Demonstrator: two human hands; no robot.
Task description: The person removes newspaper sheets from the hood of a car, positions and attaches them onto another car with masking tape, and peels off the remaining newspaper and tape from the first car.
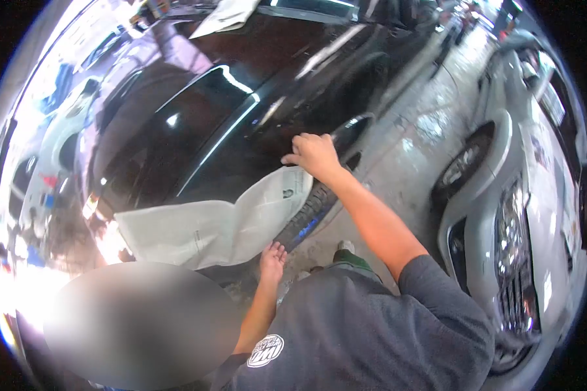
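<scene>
Floor: one grey, glossy stretch (388, 192) running between two cars, wet-looking in spots.
Cars: 2 up close, a dark shiny one (241, 156) full of light reflections, and a silver one (486, 208) over on the right with one wheel (466, 163) and one headlight (512, 228) facing me.
Sheets: 2 whitish ones. Printed sheet (205, 231) is draped over the dark car's near edge, a bit creased; pale sheet (227, 18) lies farther up.
Tyre: 1 chunky tread (314, 203) by the printed sheet's edge, blue marking on it.
Right hand: (316, 155) bent fingers at the printed sheet's top corner, can't tell if they're pinching it.
Left hand: (273, 262) palm showing, fingers loosely curled and parted, nothing in them that I can see, right beside the sheet's lower edge.
In the way: one big grey blur (143, 326), bottom left.
</scene>
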